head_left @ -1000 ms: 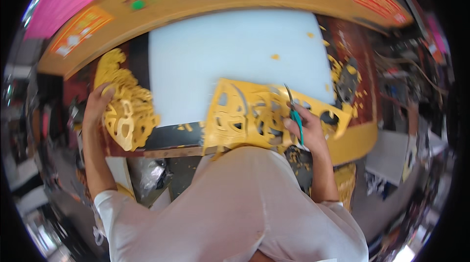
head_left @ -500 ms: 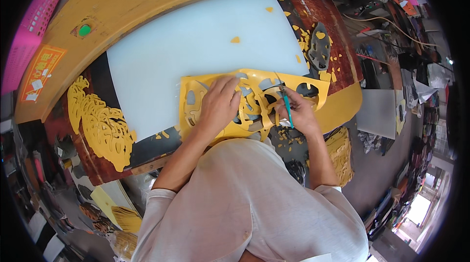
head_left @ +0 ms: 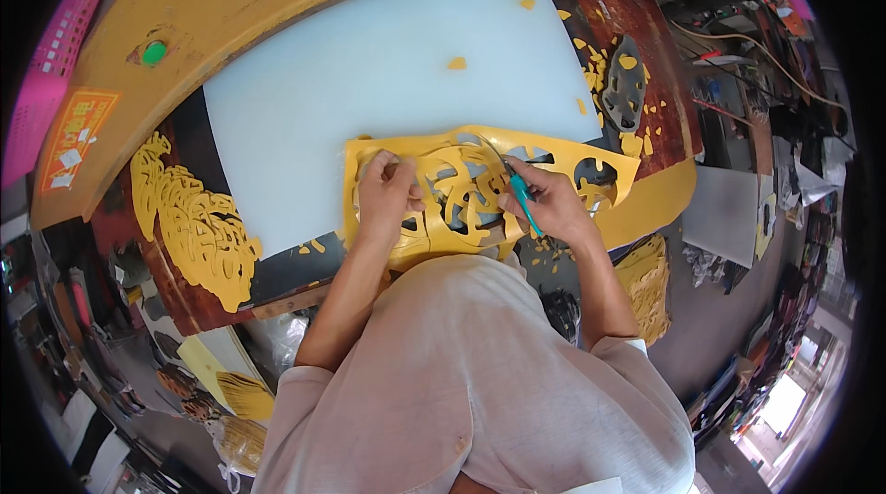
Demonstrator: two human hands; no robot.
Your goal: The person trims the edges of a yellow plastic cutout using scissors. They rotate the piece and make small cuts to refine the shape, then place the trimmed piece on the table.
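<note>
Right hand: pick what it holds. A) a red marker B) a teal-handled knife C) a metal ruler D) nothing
B: the right hand closes its grip on a slim teal-handled knife, its tip on the yellow cut-out sheet, which the left hand presses down on the white board.

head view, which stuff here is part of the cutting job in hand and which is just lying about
In use:
left hand pressing the yellow cut-out sheet
right hand holding the teal-handled knife
white cutting board under the sheet

Lying about:
finished yellow cut-out at left
yellow scraps
green round object
pink basket
</note>
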